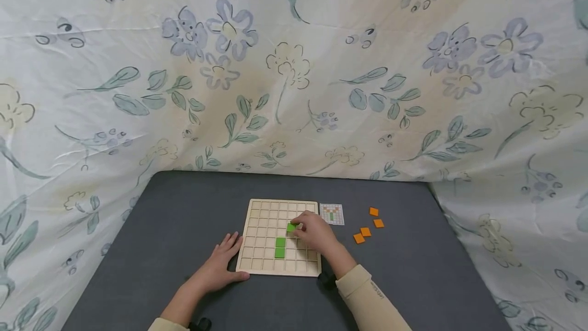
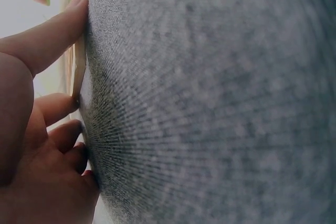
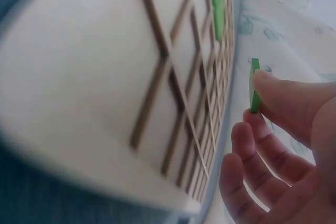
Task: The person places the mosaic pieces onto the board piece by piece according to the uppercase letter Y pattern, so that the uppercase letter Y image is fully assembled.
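Observation:
A pale wooden grid board (image 1: 262, 265) lies on the dark table. Two green square tiles (image 1: 280, 247) sit in neighbouring cells of one column, near the middle of its lower half. Between thumb and fingertips, my right hand (image 1: 314, 232) pinches another green tile (image 3: 254, 86), which the right wrist view shows edge-on above the grid. My left hand (image 1: 219, 265) rests at the board's near left corner with its fingers spread; the thumb (image 2: 63, 27) touches the front edge, and the other fingers lie along the left side.
Beside the board's far right corner lies a small printed pattern card (image 1: 332, 214) with a coloured grid. Several orange square tiles (image 1: 365, 232) are scattered on the table (image 1: 413, 269) to the right. A floral cloth (image 1: 294, 91) hangs behind and at both sides.

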A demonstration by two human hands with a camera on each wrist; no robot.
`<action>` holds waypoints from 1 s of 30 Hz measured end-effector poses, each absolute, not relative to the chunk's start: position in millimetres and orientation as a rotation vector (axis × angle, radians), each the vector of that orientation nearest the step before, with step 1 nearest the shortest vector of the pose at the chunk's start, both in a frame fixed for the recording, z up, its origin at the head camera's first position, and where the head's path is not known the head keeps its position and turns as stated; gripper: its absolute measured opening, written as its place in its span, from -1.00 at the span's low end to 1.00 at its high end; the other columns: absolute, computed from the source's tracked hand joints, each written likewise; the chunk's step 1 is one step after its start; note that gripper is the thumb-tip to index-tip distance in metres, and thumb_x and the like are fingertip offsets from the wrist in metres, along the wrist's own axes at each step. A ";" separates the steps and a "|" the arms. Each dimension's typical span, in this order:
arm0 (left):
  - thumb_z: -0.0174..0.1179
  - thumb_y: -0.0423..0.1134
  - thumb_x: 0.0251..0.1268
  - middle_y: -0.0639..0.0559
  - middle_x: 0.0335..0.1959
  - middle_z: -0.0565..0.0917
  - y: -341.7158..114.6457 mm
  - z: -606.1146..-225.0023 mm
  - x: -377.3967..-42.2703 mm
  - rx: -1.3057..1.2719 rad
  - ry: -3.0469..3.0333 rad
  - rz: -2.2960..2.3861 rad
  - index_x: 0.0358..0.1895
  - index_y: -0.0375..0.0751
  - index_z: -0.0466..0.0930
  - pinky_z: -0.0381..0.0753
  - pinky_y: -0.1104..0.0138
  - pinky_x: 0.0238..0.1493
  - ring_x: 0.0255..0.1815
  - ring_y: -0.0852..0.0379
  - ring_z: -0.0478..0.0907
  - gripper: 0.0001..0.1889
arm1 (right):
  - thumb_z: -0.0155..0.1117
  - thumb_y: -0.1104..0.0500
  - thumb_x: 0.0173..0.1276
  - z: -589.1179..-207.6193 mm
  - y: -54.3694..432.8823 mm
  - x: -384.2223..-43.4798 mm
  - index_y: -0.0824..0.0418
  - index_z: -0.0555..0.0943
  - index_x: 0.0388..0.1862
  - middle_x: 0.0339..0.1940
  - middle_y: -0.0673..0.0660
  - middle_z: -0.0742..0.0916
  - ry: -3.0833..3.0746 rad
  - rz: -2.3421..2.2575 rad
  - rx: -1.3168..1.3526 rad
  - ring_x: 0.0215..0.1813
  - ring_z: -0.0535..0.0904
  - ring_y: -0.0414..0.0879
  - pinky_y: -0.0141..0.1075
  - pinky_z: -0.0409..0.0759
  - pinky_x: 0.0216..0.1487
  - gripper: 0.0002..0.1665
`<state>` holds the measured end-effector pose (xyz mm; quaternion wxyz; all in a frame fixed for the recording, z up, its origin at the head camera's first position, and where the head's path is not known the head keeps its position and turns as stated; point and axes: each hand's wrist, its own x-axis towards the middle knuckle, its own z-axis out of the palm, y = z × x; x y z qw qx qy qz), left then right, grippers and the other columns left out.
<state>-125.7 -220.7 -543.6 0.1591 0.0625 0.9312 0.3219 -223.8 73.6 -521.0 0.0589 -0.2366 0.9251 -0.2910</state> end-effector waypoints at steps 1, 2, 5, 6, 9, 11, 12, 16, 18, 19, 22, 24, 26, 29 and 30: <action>0.50 0.17 0.03 -0.22 0.64 0.06 -220.7 -543.5 -125.8 0.178 2.662 0.920 0.59 -0.22 0.15 -0.14 -0.25 0.57 0.67 -0.28 -0.19 0.10 | 0.43 0.12 0.35 -522.1 70.6 -224.1 0.08 0.76 0.07 -0.07 0.04 0.70 2.797 -0.869 -0.717 -0.31 0.51 -0.24 -0.36 0.49 -0.36 -0.69; 0.50 0.17 0.03 -0.23 0.64 0.06 -220.7 -543.3 -125.8 0.177 2.662 0.922 0.58 -0.22 0.15 -0.14 -0.25 0.57 0.67 -0.28 -0.18 0.10 | 0.42 0.11 0.36 -522.9 67.7 -224.3 0.08 0.76 0.08 -0.07 0.04 0.70 2.793 -0.861 -0.717 -0.32 0.50 -0.25 -0.36 0.49 -0.36 -0.68; 0.50 0.16 0.03 -0.23 0.64 0.06 -220.7 -542.6 -125.7 0.178 2.662 0.921 0.58 -0.22 0.15 -0.14 -0.25 0.57 0.67 -0.28 -0.18 0.09 | 0.42 0.08 0.36 -525.5 59.7 -224.7 0.05 0.76 0.09 -0.06 0.02 0.70 2.795 -0.826 -0.712 -0.33 0.49 -0.27 -0.38 0.47 -0.37 -0.67; 0.50 0.16 0.04 -0.23 0.64 0.06 -220.7 -542.5 -125.7 0.179 2.662 0.922 0.58 -0.22 0.15 -0.14 -0.25 0.57 0.67 -0.28 -0.18 0.09 | 0.42 0.08 0.36 -526.3 57.2 -224.8 0.05 0.76 0.09 -0.06 0.02 0.70 2.795 -0.821 -0.702 -0.32 0.50 -0.26 -0.38 0.48 -0.37 -0.67; 0.50 0.16 0.04 -0.23 0.64 0.06 -220.7 -542.6 -125.9 0.182 2.661 0.923 0.58 -0.22 0.15 -0.14 -0.26 0.57 0.67 -0.28 -0.18 0.09 | 0.43 0.09 0.35 -527.0 51.5 -225.1 0.06 0.77 0.07 -0.06 0.03 0.71 2.802 -0.794 -0.685 -0.27 0.55 -0.22 -0.36 0.51 -0.34 -0.68; 0.50 0.17 0.04 -0.23 0.64 0.06 -220.9 -542.6 -126.0 0.184 2.659 0.925 0.58 -0.22 0.15 -0.14 -0.26 0.57 0.67 -0.28 -0.18 0.09 | 0.44 0.10 0.34 -527.6 48.5 -225.5 0.06 0.78 0.05 -0.07 0.03 0.71 2.804 -0.774 -0.675 -0.23 0.59 -0.18 -0.33 0.55 -0.30 -0.69; 0.50 0.17 0.04 -0.23 0.64 0.06 -221.0 -542.6 -126.1 0.183 2.659 0.927 0.58 -0.22 0.15 -0.14 -0.26 0.57 0.67 -0.29 -0.18 0.09 | 0.44 0.10 0.34 -528.2 47.2 -226.2 0.05 0.78 0.05 -0.07 0.03 0.72 2.803 -0.771 -0.671 -0.20 0.61 -0.16 -0.31 0.57 -0.29 -0.70; 0.49 0.17 0.04 -0.24 0.64 0.06 -222.2 -542.8 -126.5 0.191 2.662 0.928 0.58 -0.22 0.15 -0.14 -0.27 0.56 0.67 -0.29 -0.19 0.10 | 0.44 0.10 0.34 -529.0 42.6 -228.4 0.03 0.79 0.02 -0.09 0.01 0.73 2.787 -0.765 -0.663 -0.12 0.66 -0.12 -0.26 0.62 -0.23 -0.72; 0.49 0.17 0.04 -0.24 0.64 0.05 -222.5 -543.2 -126.9 0.196 2.664 0.928 0.58 -0.22 0.15 -0.14 -0.27 0.56 0.67 -0.29 -0.19 0.09 | 0.44 0.10 0.33 -528.7 41.4 -229.1 0.03 0.80 0.01 -0.09 0.00 0.74 2.782 -0.760 -0.658 -0.10 0.66 -0.12 -0.26 0.62 -0.23 -0.73; 0.49 0.17 0.04 -0.24 0.64 0.05 -222.5 -543.4 -127.0 0.200 2.664 0.926 0.59 -0.22 0.15 -0.14 -0.27 0.57 0.67 -0.29 -0.19 0.09 | 0.44 0.11 0.33 -528.5 40.9 -229.0 0.02 0.80 0.00 -0.09 0.00 0.74 2.781 -0.754 -0.656 -0.10 0.66 -0.12 -0.26 0.62 -0.23 -0.73; 0.49 0.17 0.04 -0.24 0.64 0.06 -221.9 -542.9 -127.2 0.200 2.666 0.927 0.58 -0.23 0.15 -0.14 -0.26 0.57 0.67 -0.29 -0.19 0.09 | 0.45 0.12 0.32 -528.8 39.0 -229.1 0.03 0.80 -0.01 -0.10 0.00 0.73 2.784 -0.738 -0.655 -0.14 0.64 -0.15 -0.28 0.60 -0.26 -0.74; 0.49 0.16 0.04 -0.25 0.64 0.06 -221.7 -542.0 -127.0 0.202 2.666 0.931 0.58 -0.24 0.15 -0.13 -0.27 0.56 0.66 -0.30 -0.18 0.09 | 0.45 0.12 0.32 -530.2 36.7 -229.5 0.03 0.80 -0.02 -0.12 -0.01 0.72 2.786 -0.735 -0.656 -0.19 0.62 -0.17 -0.30 0.58 -0.29 -0.74; 0.49 0.17 0.05 -0.26 0.64 0.06 -219.7 -542.3 -124.0 0.198 2.669 0.933 0.58 -0.24 0.15 -0.13 -0.27 0.56 0.66 -0.30 -0.18 0.09 | 0.45 0.12 0.31 -531.9 36.1 -228.3 0.03 0.80 -0.03 -0.14 -0.02 0.72 2.787 -0.740 -0.657 -0.22 0.60 -0.19 -0.31 0.56 -0.30 -0.75; 0.49 0.18 0.04 -0.26 0.64 0.06 -217.0 -544.0 -119.8 0.192 2.677 0.929 0.58 -0.24 0.15 -0.12 -0.28 0.56 0.66 -0.31 -0.18 0.09 | 0.45 0.10 0.32 -532.8 36.8 -226.6 0.02 0.80 -0.03 -0.14 -0.03 0.72 2.785 -0.751 -0.653 -0.21 0.60 -0.19 -0.29 0.57 -0.28 -0.75; 0.49 0.18 0.04 -0.25 0.64 0.06 -216.0 -544.8 -118.5 0.185 2.679 0.924 0.58 -0.23 0.15 -0.13 -0.27 0.56 0.67 -0.30 -0.19 0.09 | 0.45 0.09 0.32 -532.4 37.7 -225.8 0.02 0.79 -0.02 -0.14 -0.02 0.73 2.782 -0.757 -0.654 -0.20 0.61 -0.18 -0.29 0.58 -0.26 -0.74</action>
